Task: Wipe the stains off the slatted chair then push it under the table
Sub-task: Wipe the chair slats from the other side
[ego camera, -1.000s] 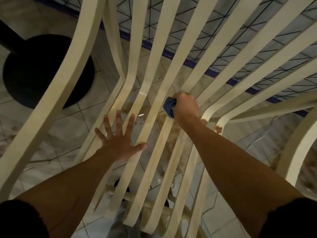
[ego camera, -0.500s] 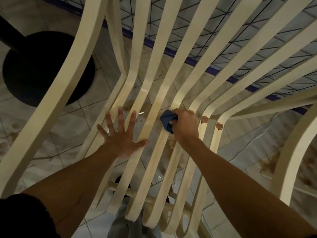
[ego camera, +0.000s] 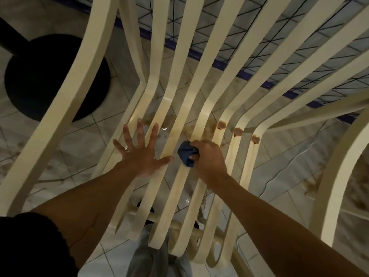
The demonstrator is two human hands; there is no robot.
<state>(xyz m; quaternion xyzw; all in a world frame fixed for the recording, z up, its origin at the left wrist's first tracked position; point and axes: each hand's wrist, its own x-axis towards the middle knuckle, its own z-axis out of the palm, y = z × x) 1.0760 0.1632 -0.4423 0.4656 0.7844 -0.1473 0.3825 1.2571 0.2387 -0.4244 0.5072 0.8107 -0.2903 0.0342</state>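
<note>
Left hand (ego camera: 142,154) splayed flat; right hand (ego camera: 209,158) grips cloth (ego camera: 186,153).

A cream plastic slatted chair (ego camera: 178,186) is filling the view from above, its slats running from 12 to 6 o'clock. Brown stains (ego camera: 237,131) are sitting at the seat bend toward 3 o'clock. A crumpled dark blue cloth (ego camera: 186,153) is lying against a central slat. A black round table base (ego camera: 40,76) is standing at 10 o'clock.

Left hand (ego camera: 142,154) flat on the slatted chair (ego camera: 67,92) seat, fingers straight and spread, thumb out toward the right hand (ego camera: 210,160), right hand just beside it on a middle slat, fingers curled round a bunched blue cloth (ego camera: 186,153), both forearms extended, left sleeve (ego camera: 30,246) dark
</note>
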